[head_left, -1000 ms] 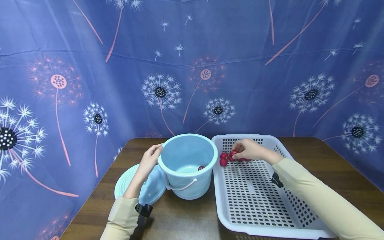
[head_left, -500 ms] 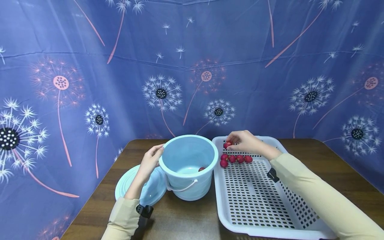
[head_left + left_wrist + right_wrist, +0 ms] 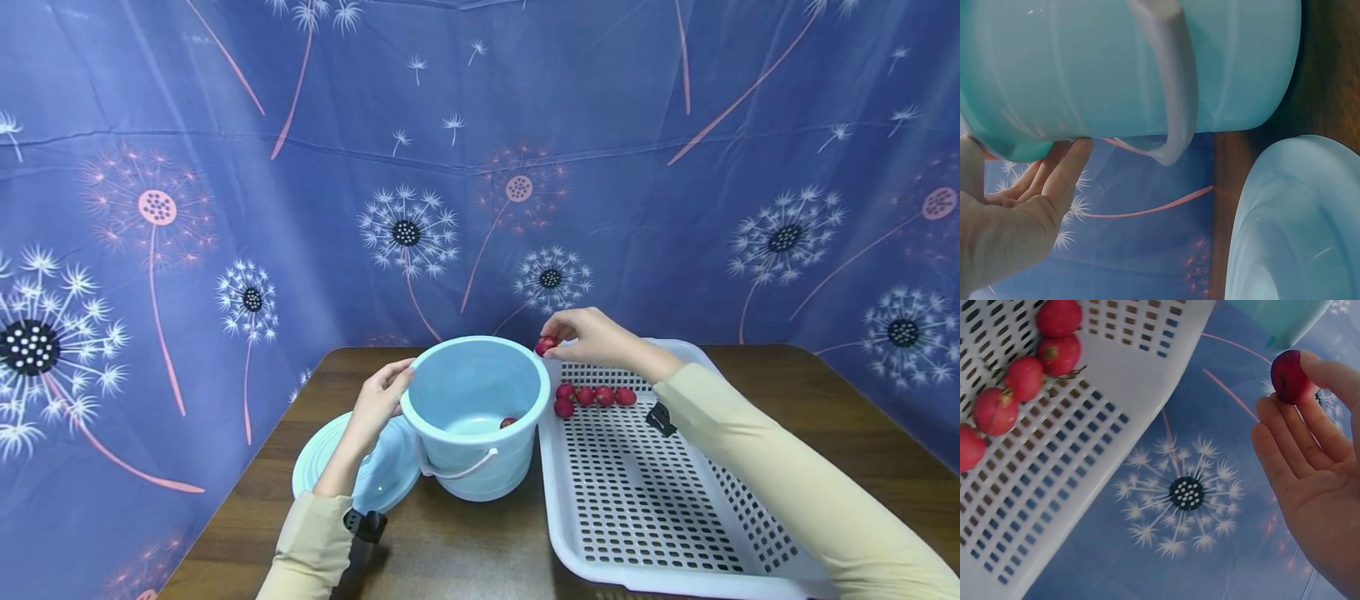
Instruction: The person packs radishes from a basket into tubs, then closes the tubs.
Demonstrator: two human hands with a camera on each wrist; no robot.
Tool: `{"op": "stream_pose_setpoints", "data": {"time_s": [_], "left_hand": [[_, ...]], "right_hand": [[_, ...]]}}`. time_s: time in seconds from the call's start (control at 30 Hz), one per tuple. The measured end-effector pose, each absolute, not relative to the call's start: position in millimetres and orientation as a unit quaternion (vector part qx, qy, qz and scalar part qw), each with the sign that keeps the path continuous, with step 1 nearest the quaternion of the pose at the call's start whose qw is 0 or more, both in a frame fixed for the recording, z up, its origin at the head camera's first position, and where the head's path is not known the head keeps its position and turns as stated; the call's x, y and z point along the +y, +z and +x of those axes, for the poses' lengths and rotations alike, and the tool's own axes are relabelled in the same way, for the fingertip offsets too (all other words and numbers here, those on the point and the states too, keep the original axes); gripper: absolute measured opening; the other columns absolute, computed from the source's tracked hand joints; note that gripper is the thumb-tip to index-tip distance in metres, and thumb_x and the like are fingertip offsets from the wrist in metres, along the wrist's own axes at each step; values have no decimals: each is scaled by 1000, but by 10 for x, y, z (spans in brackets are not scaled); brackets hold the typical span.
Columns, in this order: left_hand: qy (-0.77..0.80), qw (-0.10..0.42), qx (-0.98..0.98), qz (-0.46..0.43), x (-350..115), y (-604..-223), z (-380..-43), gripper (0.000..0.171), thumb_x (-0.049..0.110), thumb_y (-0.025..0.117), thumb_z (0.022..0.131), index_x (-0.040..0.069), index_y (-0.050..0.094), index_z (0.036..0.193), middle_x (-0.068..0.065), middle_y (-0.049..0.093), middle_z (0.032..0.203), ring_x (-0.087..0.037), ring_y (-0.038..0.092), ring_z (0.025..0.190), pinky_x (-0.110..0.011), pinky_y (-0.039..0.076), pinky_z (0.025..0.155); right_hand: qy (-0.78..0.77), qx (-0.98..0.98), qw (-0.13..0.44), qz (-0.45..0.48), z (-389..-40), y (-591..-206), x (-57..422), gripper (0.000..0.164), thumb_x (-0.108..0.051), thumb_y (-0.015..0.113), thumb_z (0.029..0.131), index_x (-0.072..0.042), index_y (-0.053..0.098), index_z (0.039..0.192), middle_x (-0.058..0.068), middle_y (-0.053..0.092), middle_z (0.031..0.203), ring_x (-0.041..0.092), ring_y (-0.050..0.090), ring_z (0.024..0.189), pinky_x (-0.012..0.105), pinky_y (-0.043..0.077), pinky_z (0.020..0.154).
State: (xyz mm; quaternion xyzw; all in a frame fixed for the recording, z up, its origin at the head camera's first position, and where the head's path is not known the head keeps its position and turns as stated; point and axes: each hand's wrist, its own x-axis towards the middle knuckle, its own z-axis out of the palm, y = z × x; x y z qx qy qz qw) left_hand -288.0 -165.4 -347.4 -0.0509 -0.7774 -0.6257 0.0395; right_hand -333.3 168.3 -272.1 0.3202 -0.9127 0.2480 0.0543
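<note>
My left hand point(image 3: 378, 407) grips the left rim of a light blue bucket point(image 3: 480, 467), thumb at the rim and fingers against the outer wall in the left wrist view. One red radish point(image 3: 507, 422) shows inside at the bottom; the rest of the floor is partly hidden by the front wall. My right hand point(image 3: 592, 337) pinches another radish point(image 3: 1291, 378) between thumb and fingers, by the bucket's back right rim. Several more radishes point(image 3: 604, 396) lie in a row in the far left part of a white perforated basket point(image 3: 553, 525), some with short stem stubs.
A round light blue lid point(image 3: 393, 471) lies on the wooden table point(image 3: 465, 550) left of the bucket, under my left forearm. The bucket's white handle point(image 3: 468, 467) hangs down in front. Behind the table hangs a blue dandelion-print cloth point(image 3: 465, 100).
My right hand has lifted a radish from the row in the basket and carried it up and left to the bucket's rim. The left hand keeps its grip on the bucket.
</note>
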Motion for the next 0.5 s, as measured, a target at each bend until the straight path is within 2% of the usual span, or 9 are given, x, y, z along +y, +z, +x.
{"op": "stream_pose_setpoints", "data": {"time_s": [0.2, 0.33, 0.5], "left_hand": [[-623, 43, -780, -46, -1647, -3460, -2867, 45, 36, 48, 98, 10, 49, 134, -17, 53, 133, -30, 53, 119, -41, 51, 91], [-615, 47, -786, -43, -1637, -3457, -2870, 44, 36, 48, 98, 11, 51, 133, -15, 55, 132, -28, 54, 118, -39, 51, 91], [-615, 49, -786, -42, -1631, -3471, -2873, 42, 35, 48, 98, 11, 51, 133, -14, 55, 132, -27, 53, 119, -42, 49, 94]], "right_hand": [[253, -904, 58, 339, -3359, -2673, 1550, 29, -16, 72, 83, -3, 64, 108, 5, 68, 97, 20, 65, 92, 37, 54, 86], [257, -905, 53, 335, -3363, -2663, 1480, 30, -17, 73, 82, -4, 64, 107, 5, 68, 97, 19, 65, 91, 34, 55, 84], [268, -900, 38, 341, -3368, -2668, 1393, 30, -17, 73, 82, -4, 64, 107, 5, 68, 97, 18, 65, 91, 34, 54, 85]]}}
